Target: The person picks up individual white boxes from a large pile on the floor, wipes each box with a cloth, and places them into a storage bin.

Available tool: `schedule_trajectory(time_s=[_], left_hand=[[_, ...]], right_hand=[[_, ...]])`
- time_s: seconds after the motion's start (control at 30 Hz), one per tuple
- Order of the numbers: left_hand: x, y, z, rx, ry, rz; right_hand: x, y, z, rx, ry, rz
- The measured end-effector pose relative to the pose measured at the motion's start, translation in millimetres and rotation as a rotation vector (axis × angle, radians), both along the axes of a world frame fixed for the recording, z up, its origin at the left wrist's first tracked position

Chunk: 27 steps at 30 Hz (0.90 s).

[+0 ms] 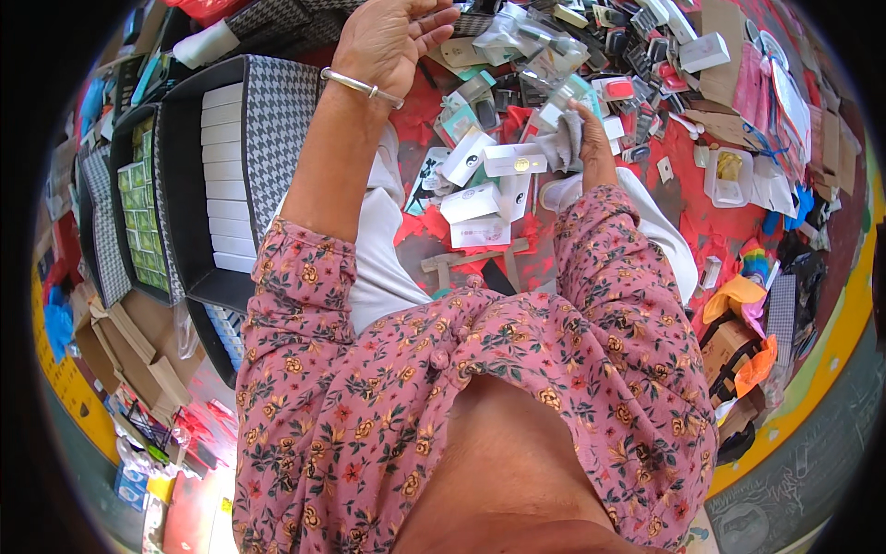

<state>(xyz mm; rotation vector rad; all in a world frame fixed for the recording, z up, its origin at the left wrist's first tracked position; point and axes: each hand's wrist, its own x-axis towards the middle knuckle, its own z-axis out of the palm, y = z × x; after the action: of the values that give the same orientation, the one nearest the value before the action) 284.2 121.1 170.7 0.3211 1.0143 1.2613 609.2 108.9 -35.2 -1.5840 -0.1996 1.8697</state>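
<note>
My left hand, with a silver bangle at the wrist, reaches to the top edge of the view. Its fingers are loosely bent and apart, and nothing shows in them; the upper part is cut off. My right hand is closed on a crumpled grey cloth, beside a pale teal-and-white box. Between my legs lies a loose pile of small white boxes, some with a round black-and-white emblem. A clear plastic bag lies beyond them.
Left of me stand houndstooth-patterned black boxes, holding stacked white cartons and green packets. Many small packages lie scattered ahead on red sheeting. A clear plastic tub and an orange bag sit at right.
</note>
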Motion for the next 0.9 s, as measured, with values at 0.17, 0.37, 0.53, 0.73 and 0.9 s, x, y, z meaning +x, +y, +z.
schedule_trajectory(time_s=[0.17,0.37,0.53,0.73,0.9], left_hand=[[0,1,0,0.031,-0.012,-0.040],[4,3,3,-0.004,0.023,-0.013],[3,2,3,-0.026,0.012,-0.020],[-4,5,-11,0.023,0.028,-0.078],[1,5,-10,0.026,0.101,-0.090]], right_hand=[[-11,-13,-13,0.015,0.071,0.078],[-38,-26,-29,0.072,0.012,0.092],[-42,-28,-26,0.088,0.077,0.128],[-53,-23,-15,0.218,0.157,0.211],[-61,-16,5,0.350,0.139,0.242]])
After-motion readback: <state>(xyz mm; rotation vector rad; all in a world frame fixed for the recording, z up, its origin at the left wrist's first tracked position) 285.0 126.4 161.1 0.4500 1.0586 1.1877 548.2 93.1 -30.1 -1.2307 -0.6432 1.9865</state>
